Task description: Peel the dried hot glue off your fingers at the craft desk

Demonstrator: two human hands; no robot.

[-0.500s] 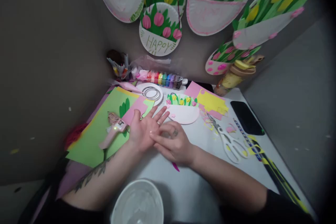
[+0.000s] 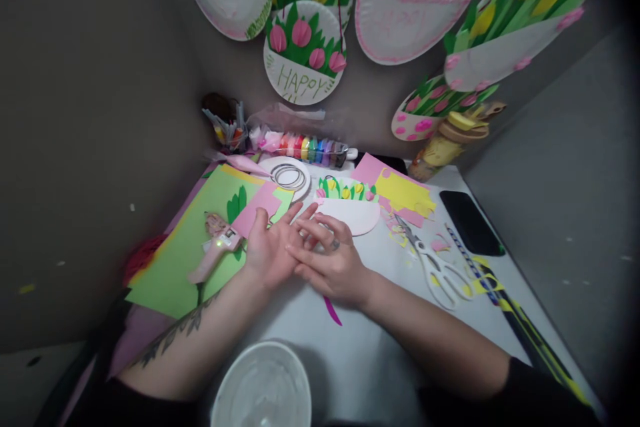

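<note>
Palm up over the white table, my left hand (image 2: 270,250) is open with its fingers stretched out and nothing on the palm that I can see. My right hand (image 2: 337,270) reaches across from the right. Its fingertips touch the left palm and fingers; they are apart, and no held thing shows. Below the right hand lies a thin magenta strip (image 2: 333,312), partly covered by it. Just beyond the hands is a white half-round paper plate craft (image 2: 353,215) with small paper tulips. A pink glue gun (image 2: 213,259) rests left of my left hand.
A white tub (image 2: 300,367) stands at the near edge. White-handled scissors (image 2: 434,270), yellow paper (image 2: 404,192) and a dark phone (image 2: 471,221) lie to the right. Green sheets (image 2: 175,273) cover the left side. Paper-plate tulip baskets (image 2: 305,83) hang on the wall.
The fingers of my right hand have spread from a pinch-like pose and lie further over my left fingers. More of the magenta strip shows. My left hand has hardly moved.
</note>
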